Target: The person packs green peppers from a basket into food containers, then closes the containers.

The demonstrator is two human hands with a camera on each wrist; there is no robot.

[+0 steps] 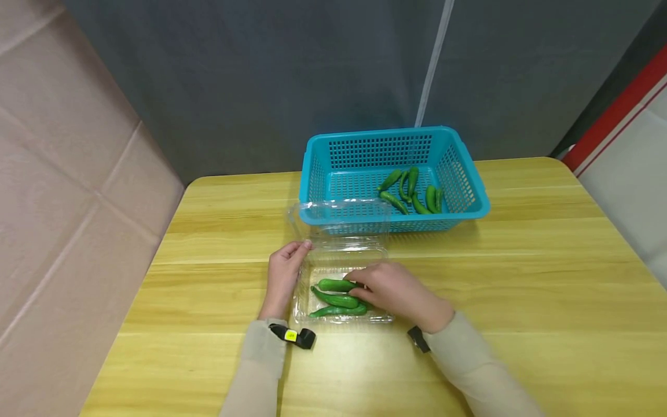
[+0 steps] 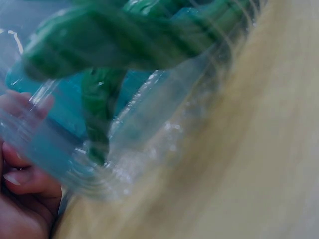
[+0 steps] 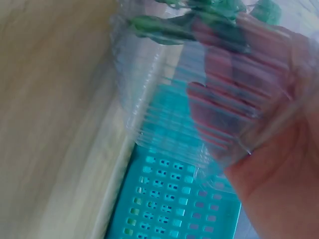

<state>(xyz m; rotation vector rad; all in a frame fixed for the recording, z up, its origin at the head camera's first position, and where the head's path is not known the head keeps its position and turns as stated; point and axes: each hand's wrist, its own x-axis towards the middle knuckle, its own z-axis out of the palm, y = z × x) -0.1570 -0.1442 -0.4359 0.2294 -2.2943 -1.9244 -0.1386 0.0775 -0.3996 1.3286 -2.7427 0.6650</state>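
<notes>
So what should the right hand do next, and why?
Probably the right hand should let go of the far pepper in the clear box: it seems to pinch that pepper's right end, which already lies inside beside two others, and more peppers sit in the blue basket.

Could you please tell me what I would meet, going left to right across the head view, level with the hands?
Pinkish wall, left hand, green peppers in the clear plastic container, right hand.
</notes>
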